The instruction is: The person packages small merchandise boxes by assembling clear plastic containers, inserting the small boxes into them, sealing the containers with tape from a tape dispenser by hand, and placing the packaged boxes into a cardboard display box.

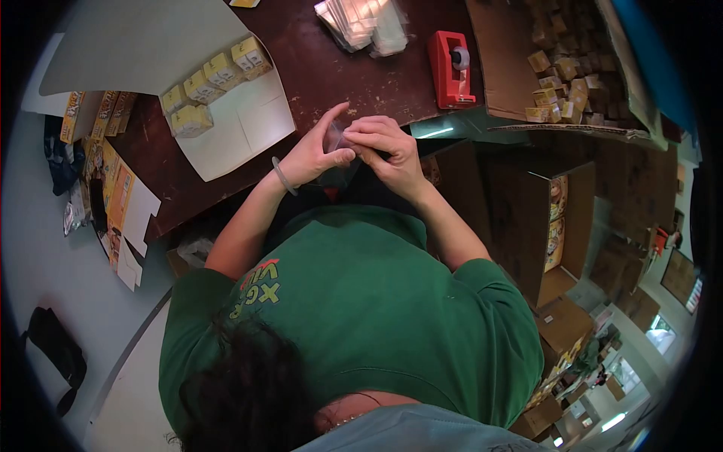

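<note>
A clear plastic bag (336, 138) is between my two hands, over the table's near edge; its lower part hangs below them. My left hand (315, 153), with a band on its wrist, holds the bag's left side, index finger stretched out and thumb pointing right. The fingers of my right hand (386, 153) pinch the bag's other side close to the left thumb. Whether anything is inside the bag I cannot make out. Ahead lies a pile of clear plastic sleeves (360, 26). To the left, several small yellow-and-white boxes (220, 69) stand in an open white carton (252, 135).
A red tape dispenser (452, 71) stands on the dark red table (301, 56). At right, a large cardboard box (501, 68) holds many small boxes (561, 87). Flattened printed cartons (120, 192) lie at the left edge. An open cardboard box (520, 203) stands lower right.
</note>
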{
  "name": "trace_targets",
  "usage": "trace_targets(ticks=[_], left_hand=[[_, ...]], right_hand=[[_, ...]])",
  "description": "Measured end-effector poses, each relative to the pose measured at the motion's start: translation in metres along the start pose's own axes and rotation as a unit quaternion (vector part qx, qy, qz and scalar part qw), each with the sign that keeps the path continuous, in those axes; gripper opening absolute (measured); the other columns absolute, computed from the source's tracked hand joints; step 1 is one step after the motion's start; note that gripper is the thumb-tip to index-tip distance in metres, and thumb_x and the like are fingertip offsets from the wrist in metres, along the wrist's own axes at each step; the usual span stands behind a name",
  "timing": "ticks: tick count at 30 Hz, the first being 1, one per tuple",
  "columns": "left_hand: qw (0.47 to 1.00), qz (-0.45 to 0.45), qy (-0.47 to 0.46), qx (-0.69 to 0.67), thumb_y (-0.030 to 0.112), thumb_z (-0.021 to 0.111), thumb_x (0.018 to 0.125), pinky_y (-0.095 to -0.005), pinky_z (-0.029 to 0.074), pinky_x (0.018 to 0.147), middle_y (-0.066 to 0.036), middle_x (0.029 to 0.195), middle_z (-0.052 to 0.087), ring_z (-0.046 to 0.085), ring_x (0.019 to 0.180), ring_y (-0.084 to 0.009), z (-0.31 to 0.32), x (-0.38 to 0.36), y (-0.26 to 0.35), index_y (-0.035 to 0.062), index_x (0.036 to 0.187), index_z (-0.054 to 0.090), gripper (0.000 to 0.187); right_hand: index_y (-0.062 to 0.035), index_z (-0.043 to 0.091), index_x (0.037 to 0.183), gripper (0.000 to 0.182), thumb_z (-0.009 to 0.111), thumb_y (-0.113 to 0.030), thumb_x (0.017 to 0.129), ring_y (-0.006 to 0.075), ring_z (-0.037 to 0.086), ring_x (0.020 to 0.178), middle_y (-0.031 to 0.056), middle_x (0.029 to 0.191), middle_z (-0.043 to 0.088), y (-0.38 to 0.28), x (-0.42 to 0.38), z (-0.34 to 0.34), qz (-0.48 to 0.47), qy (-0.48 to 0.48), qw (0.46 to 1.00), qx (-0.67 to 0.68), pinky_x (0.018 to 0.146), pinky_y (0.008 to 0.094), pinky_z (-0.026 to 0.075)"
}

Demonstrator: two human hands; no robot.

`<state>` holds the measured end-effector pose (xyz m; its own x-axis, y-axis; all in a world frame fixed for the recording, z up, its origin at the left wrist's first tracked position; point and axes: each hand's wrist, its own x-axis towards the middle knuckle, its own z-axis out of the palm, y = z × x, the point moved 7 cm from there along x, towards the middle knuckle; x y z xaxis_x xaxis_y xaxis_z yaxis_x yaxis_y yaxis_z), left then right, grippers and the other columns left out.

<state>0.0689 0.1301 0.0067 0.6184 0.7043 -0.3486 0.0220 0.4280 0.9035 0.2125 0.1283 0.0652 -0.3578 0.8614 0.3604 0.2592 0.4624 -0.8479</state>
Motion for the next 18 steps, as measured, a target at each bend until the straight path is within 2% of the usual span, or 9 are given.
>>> trace_targets(ticks=[2,5,6,8,9,11,16,17,18], left_hand=[[0.992,0.089,0.008,-0.089,0.037,0.076,0.086,-0.0334,0.046,0.098,-0.012,0.122,0.056,0.056,0.112,-0.0167,0.005,0.004,0.01,0.0074,0.154,0.018,0.094],[0.974,0.199,0.077,-0.079,0.038,0.072,0.089,-0.0325,0.047,0.095,-0.013,0.123,0.056,0.056,0.112,-0.0171,0.004,0.019,0.027,0.0067,0.154,0.019,0.09],[0.97,0.203,0.135,-0.019,0.038,0.071,0.089,-0.0322,0.047,0.095,-0.013,0.123,0.056,0.056,0.112,-0.017,0.001,0.024,0.028,0.0065,0.153,0.019,0.088],[0.935,0.234,0.248,0.094,0.038,0.064,0.095,-0.0302,0.046,0.094,-0.011,0.122,0.056,0.055,0.109,-0.0161,-0.006,0.026,0.035,0.0068,0.153,0.023,0.078],[0.939,0.235,0.238,0.079,0.037,0.062,0.097,-0.0296,0.047,0.092,-0.011,0.122,0.056,0.056,0.107,-0.0155,-0.004,0.024,0.05,0.0075,0.153,0.025,0.073],[0.941,0.256,0.207,0.077,0.036,0.056,0.1,-0.0292,0.049,0.087,-0.008,0.121,0.056,0.058,0.101,-0.0141,-0.006,0.031,0.06,0.0081,0.147,0.037,0.058],[0.95,0.1,0.173,-0.238,0.041,0.045,0.103,-0.0419,0.05,0.095,-0.01,0.116,0.058,0.06,0.107,-0.025,-0.028,0.058,0.025,0.0071,0.127,0.05,0.042],[0.94,0.076,0.177,-0.282,0.042,0.045,0.103,-0.0442,0.05,0.095,-0.01,0.113,0.058,0.061,0.106,-0.0274,-0.029,0.06,0.017,0.0073,0.126,0.051,0.042],[0.929,0.064,0.192,-0.312,0.041,0.044,0.103,-0.0463,0.051,0.094,-0.012,0.108,0.059,0.061,0.101,-0.0307,-0.03,0.061,0.013,0.0082,0.123,0.051,0.039]], right_hand=[[-0.0097,0.07,0.113,0.032,0.07,-0.004,0.082,0.0273,0.061,0.106,0.0077,0.12,0.064,-0.003,0.006,-0.002,0.0,0.028,0.999,0.02,0.096,0.0365,0.046],[-0.0039,0.042,0.143,0.062,0.069,-0.008,0.088,0.0193,0.054,0.119,0.0128,0.13,0.057,0.03,-0.001,0.013,0.25,0.064,0.921,0.291,0.101,0.0333,0.043],[-0.0034,0.03,0.148,0.074,0.071,-0.008,0.087,0.0168,0.055,0.118,0.013,0.126,0.058,0.03,0.011,0.007,0.235,0.072,0.926,0.288,0.1,0.0309,0.044],[-0.0037,0.033,0.147,0.08,0.077,-0.009,0.081,0.0199,0.058,0.115,0.0133,0.124,0.059,0.012,0.029,-0.03,0.147,0.133,0.976,0.093,0.099,0.0321,0.045],[-0.0054,0.034,0.147,0.089,0.082,-0.008,0.072,0.0245,0.06,0.112,0.0129,0.124,0.06,-0.004,0.039,-0.043,0.081,0.133,0.979,-0.131,0.098,0.0349,0.045],[-0.0062,0.038,0.145,0.091,0.083,-0.008,0.066,0.0286,0.06,0.109,0.0119,0.123,0.061,-0.014,0.053,-0.026,-0.033,0.059,0.971,-0.23,0.097,0.0383,0.044],[-0.0078,0.059,0.128,0.06,0.081,-0.019,0.074,0.0303,0.058,0.11,0.0124,0.114,0.065,-0.012,0.096,-0.036,-0.091,-0.063,0.985,-0.135,0.099,0.0408,0.042],[-0.0099,0.069,0.113,0.038,0.078,-0.024,0.079,0.0292,0.062,0.106,0.0122,0.11,0.069,-0.008,0.115,-0.067,-0.106,0.03,0.98,-0.163,0.095,0.0401,0.046],[-0.0091,0.072,0.107,0.028,0.074,-0.024,0.083,0.0293,0.061,0.109,0.0133,0.11,0.069,0.025,0.134,-0.102,-0.004,0.118,0.988,-0.104,0.095,0.0386,0.047]])
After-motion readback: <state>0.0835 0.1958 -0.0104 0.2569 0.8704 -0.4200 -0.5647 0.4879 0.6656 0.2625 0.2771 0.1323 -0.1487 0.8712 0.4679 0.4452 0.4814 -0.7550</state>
